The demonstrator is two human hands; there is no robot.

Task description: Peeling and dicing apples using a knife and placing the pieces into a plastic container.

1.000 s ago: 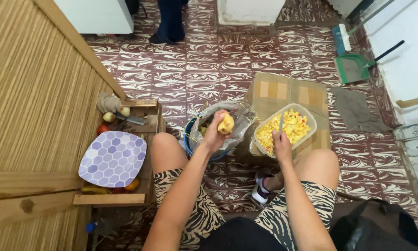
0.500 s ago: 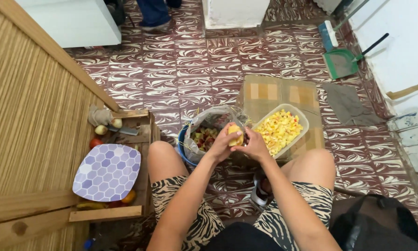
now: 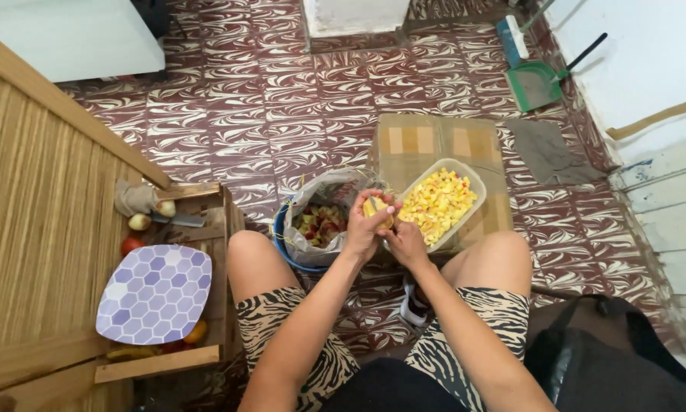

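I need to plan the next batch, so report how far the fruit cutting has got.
Done: the clear tub is nearly full of yellow cut pieces, and peelings fill the lined bucket. In hand: the left hand and right hand work one yellow fruit. Left: a few whole fruits in the wooden crate.

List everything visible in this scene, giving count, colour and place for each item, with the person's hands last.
Clear plastic tub of diced yellow fruit: one, on brown cardboard.
Blue bucket lined with a bag of peelings: one, between the knees.
Purple hexagon-patterned plate: one, on wooden crate, left.
Green dustpan: one, top right.
Grey cloth: one, on floor, right.
Yellow fruit piece: one, held by both hands.
Left hand; right hand.
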